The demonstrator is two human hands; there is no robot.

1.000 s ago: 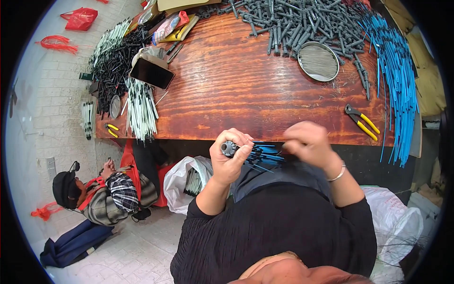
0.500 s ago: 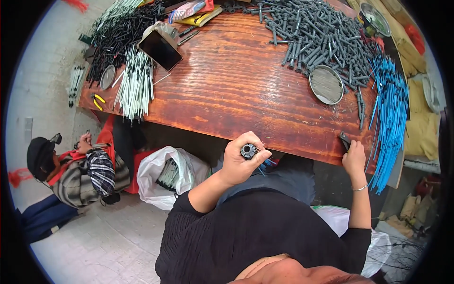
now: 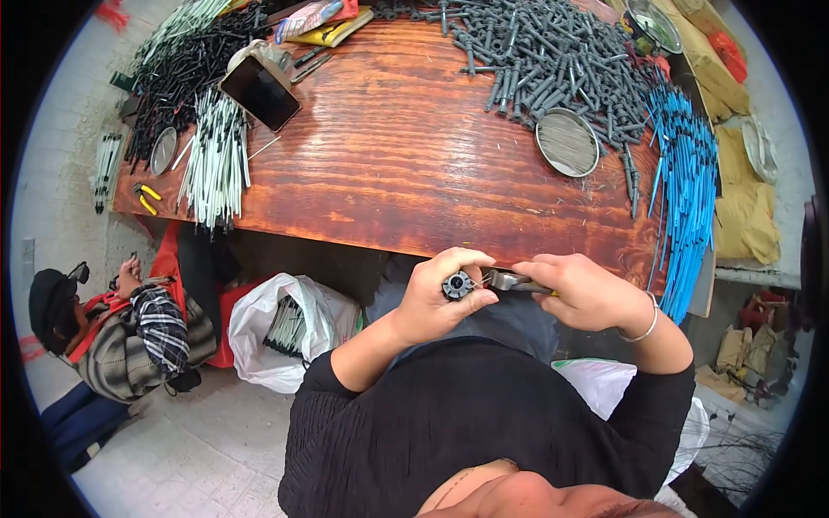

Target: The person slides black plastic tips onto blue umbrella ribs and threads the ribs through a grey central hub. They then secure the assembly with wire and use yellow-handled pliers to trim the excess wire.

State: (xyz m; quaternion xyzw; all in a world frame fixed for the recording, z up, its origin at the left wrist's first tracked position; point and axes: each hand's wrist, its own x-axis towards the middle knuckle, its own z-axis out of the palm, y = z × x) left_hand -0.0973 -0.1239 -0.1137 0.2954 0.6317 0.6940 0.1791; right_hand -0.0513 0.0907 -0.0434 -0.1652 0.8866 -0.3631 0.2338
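My left hand [image 3: 425, 302] is closed around a dark ribbed plastic fitting [image 3: 454, 287], its round end facing up. Thin wires [image 3: 485, 278] stick out beside its fingers. In my right hand [image 3: 585, 292] is a pair of pliers [image 3: 509, 281], with metal jaws pointing left at these wires. Whether the jaws touch or grip a wire is too small to tell. Both hands are in front of the table's near edge, above my lap. The rest of the fitting is hidden by my left hand.
Grey plastic fittings [image 3: 566, 69] are heaped on the wooden table [image 3: 389, 147], near a round dish [image 3: 566, 142] of thin wires. Blue tubes [image 3: 682, 190] lie at right, white tubes [image 3: 216, 160] and a phone [image 3: 261, 93] at left. A person [image 3: 129, 319] sits left of a white sack [image 3: 276, 328].
My right hand has come from the table's right edge to my left hand, bringing the pliers to the wires. The left hand keeps its hold. The view has shifted slightly.
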